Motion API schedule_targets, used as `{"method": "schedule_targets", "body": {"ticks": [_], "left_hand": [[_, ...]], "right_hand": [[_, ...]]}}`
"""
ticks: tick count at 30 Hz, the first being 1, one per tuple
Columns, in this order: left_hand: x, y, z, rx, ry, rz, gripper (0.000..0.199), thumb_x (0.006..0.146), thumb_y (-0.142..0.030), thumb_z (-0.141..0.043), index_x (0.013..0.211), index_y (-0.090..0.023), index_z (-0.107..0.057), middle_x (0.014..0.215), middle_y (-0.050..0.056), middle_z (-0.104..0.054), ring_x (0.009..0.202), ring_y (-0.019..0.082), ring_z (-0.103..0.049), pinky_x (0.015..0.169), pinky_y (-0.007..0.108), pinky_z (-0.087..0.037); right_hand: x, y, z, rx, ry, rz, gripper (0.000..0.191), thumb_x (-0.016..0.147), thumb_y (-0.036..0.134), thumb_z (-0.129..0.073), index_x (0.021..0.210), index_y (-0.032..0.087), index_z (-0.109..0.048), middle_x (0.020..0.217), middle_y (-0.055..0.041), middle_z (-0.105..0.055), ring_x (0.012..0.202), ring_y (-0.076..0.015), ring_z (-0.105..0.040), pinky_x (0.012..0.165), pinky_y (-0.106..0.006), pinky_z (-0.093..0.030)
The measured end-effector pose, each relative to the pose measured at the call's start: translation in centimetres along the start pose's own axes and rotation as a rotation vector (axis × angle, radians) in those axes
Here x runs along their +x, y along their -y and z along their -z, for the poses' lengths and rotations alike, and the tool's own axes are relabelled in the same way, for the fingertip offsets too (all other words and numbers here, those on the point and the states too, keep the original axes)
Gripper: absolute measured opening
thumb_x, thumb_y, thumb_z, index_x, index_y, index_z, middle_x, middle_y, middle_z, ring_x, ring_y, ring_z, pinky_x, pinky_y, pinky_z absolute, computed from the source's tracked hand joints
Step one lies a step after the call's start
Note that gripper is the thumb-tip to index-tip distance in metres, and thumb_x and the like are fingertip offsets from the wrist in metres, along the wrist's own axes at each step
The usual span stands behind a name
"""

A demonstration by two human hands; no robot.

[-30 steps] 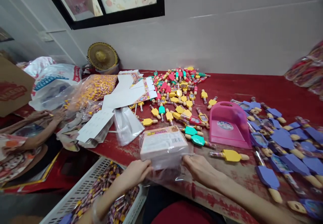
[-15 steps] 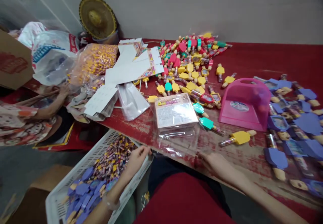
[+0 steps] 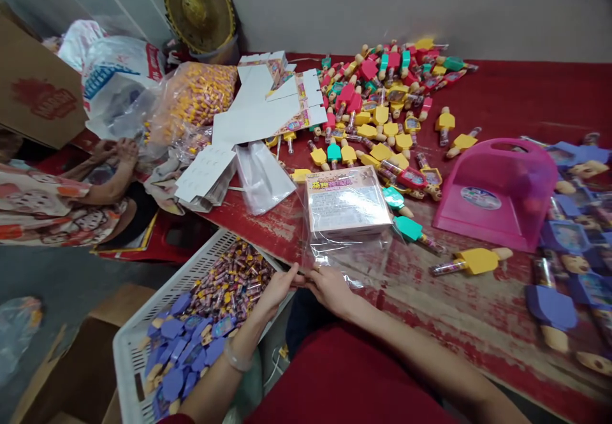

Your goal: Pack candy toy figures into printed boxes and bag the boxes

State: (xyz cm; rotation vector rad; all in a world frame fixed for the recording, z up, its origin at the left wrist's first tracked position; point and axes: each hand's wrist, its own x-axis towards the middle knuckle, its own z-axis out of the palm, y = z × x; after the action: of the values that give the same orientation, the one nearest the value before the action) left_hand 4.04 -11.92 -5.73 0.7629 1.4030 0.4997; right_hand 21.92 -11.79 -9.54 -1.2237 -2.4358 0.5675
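Closely pinched, a clear film bag [image 3: 335,255] is held at its mouth.
Its thin, crinkly edge is gripped between the fingertips of the left hand [image 3: 277,293] and right hand [image 3: 329,289]; a rectangular printed box [image 3: 348,202] lies inside, just ahead, beyond a white lattice-sided plastic crate [image 3: 165,299].

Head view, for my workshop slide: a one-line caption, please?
Left hand and right hand pinch a clear plastic bag around a printed box on a red table.

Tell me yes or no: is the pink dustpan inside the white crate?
No, the pink dustpan stands on the red table, apart from the white crate, which sits lower down beside the table's edge.
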Motion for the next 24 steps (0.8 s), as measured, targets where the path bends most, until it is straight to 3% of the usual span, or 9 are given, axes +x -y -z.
{"method": "schedule_targets", "body": {"ticks": [4, 8, 13, 17, 21, 24], "left_hand": [[0.2, 0.4, -0.7, -0.013, -0.019, 0.017, 0.071, 0.072, -0.080, -0.064, 0.078, -0.010, -0.080, 0.082, 0.014, -0.078, 0.086, 0.026, -0.070, 0.088, 0.037, -0.048], [0.9, 1.2, -1.5, -0.019, -0.071, -0.020, 0.049, 0.061, -0.061, -0.081, 0.062, -0.013, -0.072, 0.064, 0.005, -0.070, 0.064, 0.016, -0.057, 0.068, 0.028, -0.041], [1.7, 1.2, -1.9, -0.073, -0.142, -0.040, 0.032, 0.060, -0.045, -0.078, 0.060, -0.014, -0.069, 0.065, 0.003, -0.069, 0.065, 0.015, -0.057, 0.070, 0.027, -0.042], [1.6, 0.4, -1.6, -0.071, -0.149, -0.052, 0.030, 0.058, -0.041, -0.081, 0.058, -0.016, -0.062, 0.063, 0.002, -0.067, 0.063, 0.014, -0.058, 0.067, 0.026, -0.042], [1.1, 0.3, -1.5, -0.112, -0.108, -0.015, 0.039, 0.051, -0.044, -0.086, 0.069, -0.016, -0.066, 0.062, 0.000, -0.066, 0.060, 0.014, -0.056, 0.064, 0.026, -0.043], [0.5, 0.5, -1.3, -0.057, -0.112, -0.064, 0.045, 0.054, -0.054, -0.085, 0.064, -0.016, -0.064, 0.059, 0.000, -0.062, 0.058, 0.012, -0.052, 0.062, 0.026, -0.041]], "right_hand": [[-0.5, 0.1, -0.9, -0.091, -0.220, 0.110, 0.011, 0.094, 0.014, -0.060, 0.085, 0.017, -0.066, 0.084, -0.0070, -0.067, 0.074, -0.0179, -0.061, 0.070, -0.029, -0.046], [-0.9, 0.4, -1.6, -0.100, -0.351, 0.205, 0.018, 0.096, 0.012, -0.052, 0.081, 0.017, -0.062, 0.075, -0.0045, -0.062, 0.069, -0.0171, -0.057, 0.066, -0.030, -0.043], [-3.3, 0.1, -1.5, -0.006, -0.352, 0.233, 0.021, 0.094, 0.011, -0.047, 0.078, 0.019, -0.057, 0.072, -0.0029, -0.060, 0.064, -0.0154, -0.055, 0.062, -0.028, -0.042], [-4.7, -0.5, 0.2, 0.081, -0.312, 0.104, 0.014, 0.098, 0.017, -0.051, 0.086, 0.019, -0.059, 0.078, -0.0030, -0.062, 0.067, -0.0153, -0.057, 0.064, -0.027, -0.043], [-3.4, -0.7, 1.5, 0.122, -0.278, 0.033, 0.010, 0.099, 0.019, -0.055, 0.093, 0.019, -0.062, 0.085, -0.0048, -0.064, 0.073, -0.0164, -0.062, 0.067, -0.026, -0.046], [-2.2, -0.4, 1.4, 0.154, -0.227, 0.031, 0.011, 0.099, 0.018, -0.054, 0.097, 0.019, -0.065, 0.088, -0.0060, -0.066, 0.076, -0.0172, -0.064, 0.069, -0.027, -0.049]]}}
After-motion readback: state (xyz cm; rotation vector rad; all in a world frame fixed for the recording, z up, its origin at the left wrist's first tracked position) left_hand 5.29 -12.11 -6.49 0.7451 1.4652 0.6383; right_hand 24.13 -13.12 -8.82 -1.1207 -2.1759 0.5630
